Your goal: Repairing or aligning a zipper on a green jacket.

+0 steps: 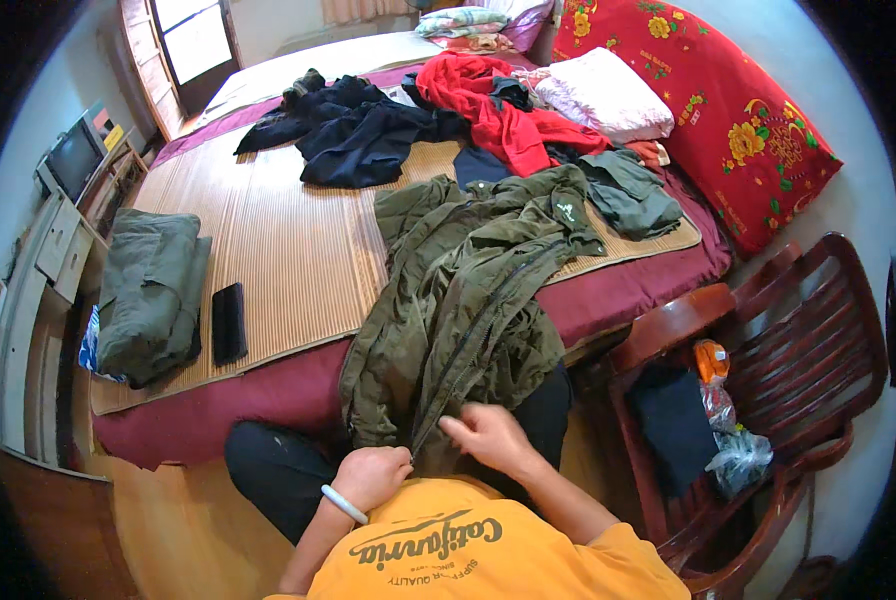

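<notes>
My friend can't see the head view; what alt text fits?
A person's left hand and right hand are at the lower end of an olive jacket draped over a bed. Dark clothes and red clothing lie beyond; a folded garment and a phone lie left, a chair right.

Pale walls point(273, 35); bright daylight in glazed door point(193, 45), upper left; pinkish curtain point(358, 8) at top edge; wide bed point(258, 420), maroon cover, tan ribbed mat point(268, 230); red floral panel point(713, 120) alongside; dark red slatted armchair point(798, 365), right; pale drawer unit point(63, 240), left; yellowish floor point(173, 510)
</notes>
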Motion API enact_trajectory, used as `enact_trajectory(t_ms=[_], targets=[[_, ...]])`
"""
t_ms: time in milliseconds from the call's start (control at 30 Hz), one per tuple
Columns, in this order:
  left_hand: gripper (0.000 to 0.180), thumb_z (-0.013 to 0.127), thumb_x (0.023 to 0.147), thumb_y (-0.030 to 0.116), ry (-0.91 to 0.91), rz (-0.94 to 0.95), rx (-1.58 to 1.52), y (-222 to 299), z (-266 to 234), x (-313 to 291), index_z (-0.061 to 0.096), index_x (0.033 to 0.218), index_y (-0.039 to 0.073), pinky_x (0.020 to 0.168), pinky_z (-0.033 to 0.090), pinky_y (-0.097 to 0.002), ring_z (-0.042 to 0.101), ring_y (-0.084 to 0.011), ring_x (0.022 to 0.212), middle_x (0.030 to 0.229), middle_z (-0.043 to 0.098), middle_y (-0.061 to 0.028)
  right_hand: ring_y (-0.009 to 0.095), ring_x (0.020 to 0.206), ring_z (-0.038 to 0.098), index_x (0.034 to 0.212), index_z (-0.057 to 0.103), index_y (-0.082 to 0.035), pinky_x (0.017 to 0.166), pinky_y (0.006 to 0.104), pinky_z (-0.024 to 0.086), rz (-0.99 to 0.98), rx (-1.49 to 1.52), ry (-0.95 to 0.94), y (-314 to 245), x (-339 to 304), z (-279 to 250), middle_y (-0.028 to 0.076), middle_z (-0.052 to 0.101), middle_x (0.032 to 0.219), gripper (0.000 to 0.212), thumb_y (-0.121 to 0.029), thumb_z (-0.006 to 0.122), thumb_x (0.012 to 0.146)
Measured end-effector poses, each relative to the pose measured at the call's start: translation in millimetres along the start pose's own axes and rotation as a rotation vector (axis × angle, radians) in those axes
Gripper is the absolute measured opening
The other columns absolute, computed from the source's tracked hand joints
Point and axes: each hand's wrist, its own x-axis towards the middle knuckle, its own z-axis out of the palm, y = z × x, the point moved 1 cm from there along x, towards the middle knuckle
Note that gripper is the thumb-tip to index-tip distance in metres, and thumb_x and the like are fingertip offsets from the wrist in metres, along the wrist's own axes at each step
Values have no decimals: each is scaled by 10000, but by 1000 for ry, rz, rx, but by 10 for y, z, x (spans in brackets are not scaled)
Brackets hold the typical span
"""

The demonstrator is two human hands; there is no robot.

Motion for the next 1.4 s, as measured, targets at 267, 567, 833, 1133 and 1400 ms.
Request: enact_trajectory(t_ms=[267,567,833,1133,1400], targets=[[184,588,831,232,-75,64,59,-6,135,77,622,786,57,677,502,-434,634,-311,753,774,645,-122,301,894,549,918,572,-55,789,396,435,-621,-441,808,-412,628,-897,109,568,910,223,-160,709,776],[161,602,830,225,-71,-21,-35,-74,52,13,633,816,67,679,498,-424,627,-312,761,773,637,-125,325,966,542,1007,580,-50,841,401,436,-362,-358,691,65,778,-951,122,577,980,334,-201,736,753],[152,641,810,190,-47,12,-199,-32,-69,-27,628,789,40,729,495,-384,605,-304,858,910,628,-126,288,872,552,932,657,-106,768,380,443,-413,-344,678,-112,772,-926,86,564,887,206,-121,727,739],[128,625,816,92,98,69,-677,-131,-248,-147,575,752,-7,600,439,-284,542,-183,653,958,602,-123,42,715,494,899,602,-40,672,191,411,-369,442,680,173,977,-1004,-47,552,796,22,-61,608,900],[141,566,874,79,170,17,-1056,-223,-343,-211,535,757,6,669,398,-220,472,-103,732,929,513,-49,224,878,577,975,618,-91,814,336,440,-808,-158,293,-476,195,-422,56,617,947,259,-120,714,736]])
